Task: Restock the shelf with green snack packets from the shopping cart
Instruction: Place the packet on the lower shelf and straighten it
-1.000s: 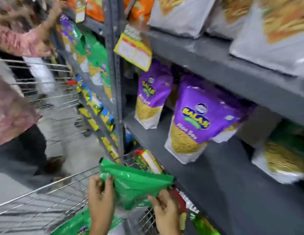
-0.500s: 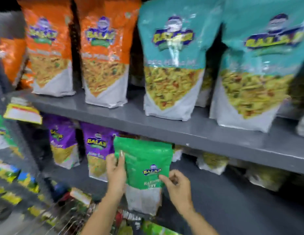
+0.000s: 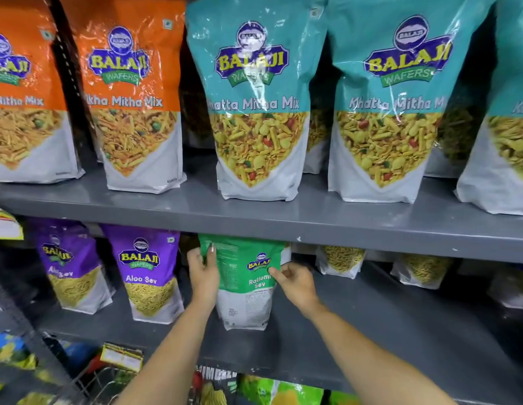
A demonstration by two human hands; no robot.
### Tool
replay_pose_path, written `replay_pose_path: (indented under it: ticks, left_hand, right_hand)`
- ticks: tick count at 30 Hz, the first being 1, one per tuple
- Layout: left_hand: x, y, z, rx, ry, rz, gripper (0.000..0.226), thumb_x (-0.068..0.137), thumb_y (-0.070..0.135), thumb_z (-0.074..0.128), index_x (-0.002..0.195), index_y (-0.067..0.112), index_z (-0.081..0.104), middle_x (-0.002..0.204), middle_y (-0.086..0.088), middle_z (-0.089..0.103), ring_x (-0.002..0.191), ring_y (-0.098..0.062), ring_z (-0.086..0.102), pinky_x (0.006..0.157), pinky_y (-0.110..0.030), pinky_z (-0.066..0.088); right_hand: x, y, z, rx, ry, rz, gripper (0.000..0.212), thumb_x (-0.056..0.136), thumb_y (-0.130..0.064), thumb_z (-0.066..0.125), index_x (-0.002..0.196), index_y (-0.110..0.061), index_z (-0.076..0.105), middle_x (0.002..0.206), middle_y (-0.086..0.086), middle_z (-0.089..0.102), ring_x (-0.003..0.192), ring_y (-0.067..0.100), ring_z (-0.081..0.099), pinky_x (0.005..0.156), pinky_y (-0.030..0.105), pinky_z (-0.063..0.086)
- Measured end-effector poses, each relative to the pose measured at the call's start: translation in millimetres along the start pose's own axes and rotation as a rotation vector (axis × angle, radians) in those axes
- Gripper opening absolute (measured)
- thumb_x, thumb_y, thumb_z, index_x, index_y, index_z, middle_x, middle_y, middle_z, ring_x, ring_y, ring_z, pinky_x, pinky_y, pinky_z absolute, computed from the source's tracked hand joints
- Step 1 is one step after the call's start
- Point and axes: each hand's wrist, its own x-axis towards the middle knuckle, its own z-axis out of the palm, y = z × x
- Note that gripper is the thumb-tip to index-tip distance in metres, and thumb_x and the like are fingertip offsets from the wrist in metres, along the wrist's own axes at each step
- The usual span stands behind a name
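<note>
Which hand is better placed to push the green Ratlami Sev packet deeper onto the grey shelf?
Probably the left hand: it grips the green Ratlami Sev packet high on its edge; the right hand only pinches mid-front.

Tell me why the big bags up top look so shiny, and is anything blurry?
Head view: ceiling light bounces off the plastic, leaving white glare streaks on the teal bag and orange bag. The green packet, held by the left hand and right hand, looks sharp. The cart at the bottom edge is blurry, and the lower shelf lies in shadow.
</note>
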Motion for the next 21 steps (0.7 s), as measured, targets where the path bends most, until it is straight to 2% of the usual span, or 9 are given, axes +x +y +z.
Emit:
replay_pose_path:
  ticks: [3,6,8,10,12,14,17,19,21]
  left_hand:
    - [-27,-1,5,-0.049,0.138,-0.066,0.029,0.094,0.019,0.051,0.116,0.001,0.043,0.11,-0.018,0.053,0.1,-0.026,0.052,0.082,-0.025,0.038]
    - [-68,-13,12,-0.06,0.333,-0.192,0.045,0.092,0.017,0.054,0.131,-0.004,0.043,0.139,-0.025,0.04,0.127,-0.035,0.041,0.101,-0.033,0.031]
    - [-83,-26,17,-0.088,0.383,-0.331,0.051,0.091,0.019,0.057,0.136,0.001,0.04,0.147,-0.022,0.03,0.134,-0.037,0.033,0.108,-0.039,0.027]
    - [-86,-36,20,-0.099,0.364,-0.437,0.057,0.091,0.026,0.057,0.14,0.005,0.037,0.152,-0.017,0.026,0.137,-0.038,0.031,0.111,-0.047,0.03]
    - [-80,-43,23,-0.099,0.301,-0.468,0.061,0.09,0.032,0.057,0.141,0.007,0.036,0.152,-0.015,0.031,0.134,-0.038,0.037,0.11,-0.05,0.033]
    - [-71,-53,26,-0.102,0.228,-0.437,0.064,0.085,0.044,0.054,0.137,0.011,0.041,0.144,-0.016,0.044,0.127,-0.038,0.047,0.106,-0.052,0.039]
    - [-56,-75,26,-0.035,0.163,-0.394,0.07,0.078,0.058,0.045,0.134,0.016,0.043,0.137,-0.015,0.053,0.123,-0.036,0.052,0.103,-0.053,0.042]
    - [-49,-81,24,-0.023,0.092,-0.396,0.072,0.078,0.06,0.041,0.138,0.019,0.04,0.142,-0.011,0.049,0.128,-0.032,0.048,0.107,-0.052,0.039]
    - [-41,-86,21,-0.089,0.011,-0.396,0.076,0.072,0.063,0.042,0.137,0.023,0.042,0.142,-0.01,0.05,0.127,-0.029,0.05,0.107,-0.051,0.04]
  right_hand:
    - [-8,-6,-4,0.277,-0.075,0.162,0.019,0.09,-0.031,0.058,0.088,-0.014,0.068,0.083,0.0,0.069,0.072,0.004,0.061,0.073,0.028,0.046]
    - [7,4,-6,0.552,-0.016,0.386,0.04,0.095,-0.048,0.036,0.113,-0.019,0.058,0.121,0.006,0.063,0.112,0.018,0.057,0.101,0.044,0.037]
    - [15,5,0,0.575,-0.037,0.472,0.052,0.095,-0.055,0.03,0.119,-0.017,0.057,0.132,0.009,0.057,0.12,0.023,0.052,0.1,0.042,0.035]
    - [15,2,12,0.545,-0.126,0.507,0.058,0.097,-0.054,0.025,0.123,-0.012,0.057,0.124,0.009,0.06,0.099,0.018,0.059,0.087,0.032,0.039]
    - [9,-5,24,0.485,-0.22,0.48,0.053,0.099,-0.049,0.023,0.109,-0.016,0.063,0.11,0.005,0.064,0.079,0.009,0.058,0.071,0.025,0.043]
    - [6,0,34,0.402,-0.275,0.437,0.046,0.101,-0.043,0.025,0.092,-0.024,0.066,0.106,0.001,0.07,0.077,0.005,0.062,0.065,0.023,0.045]
    - [-4,15,43,0.34,-0.288,0.334,0.039,0.101,-0.03,0.03,0.092,-0.022,0.067,0.091,-0.018,0.074,0.075,-0.009,0.066,0.062,0.011,0.049]
    - [-11,28,49,0.317,-0.262,0.321,0.035,0.098,-0.026,0.035,0.105,-0.012,0.066,0.108,-0.008,0.073,0.094,-0.001,0.065,0.074,0.014,0.05]
    - [-10,37,53,0.296,-0.24,0.302,0.036,0.095,-0.033,0.039,0.112,-0.011,0.062,0.121,0.003,0.067,0.111,0.013,0.061,0.093,0.029,0.048]
